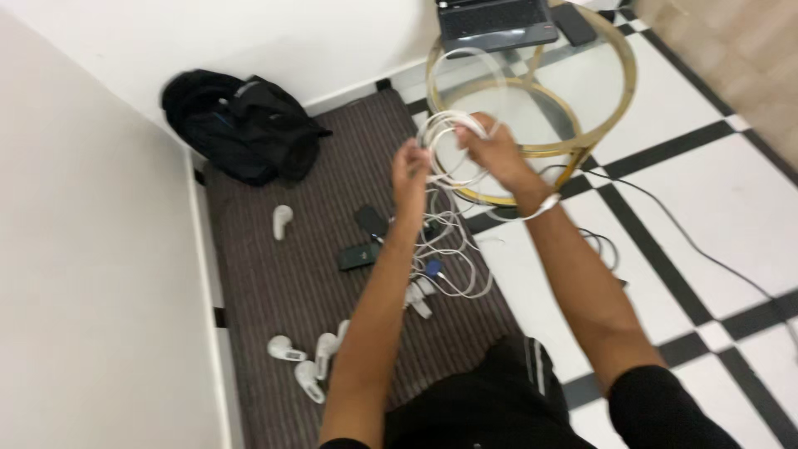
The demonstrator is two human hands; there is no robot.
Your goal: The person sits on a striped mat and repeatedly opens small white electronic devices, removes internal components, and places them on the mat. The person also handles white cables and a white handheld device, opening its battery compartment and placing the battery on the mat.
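Note:
My left hand [411, 170] and my right hand [495, 150] are both raised in front of me, gripping a coil of white cable [445, 129] wound into loops between them. The rest of that cable hangs down toward a tangle of white cords [449, 254] on the striped rug [283, 274]. A white band sits on my right wrist. Both arms are bare and my lap, in dark shorts, fills the bottom of the view.
A round glass table with a gold frame [619, 91] stands just beyond my hands, a laptop [497, 21] on it. A black backpack [241, 125] lies by the wall. White chargers [303, 353], another white adapter [282, 220] and dark devices [366, 237] are scattered on the rug. A dark cable [690, 241] crosses the tiled floor.

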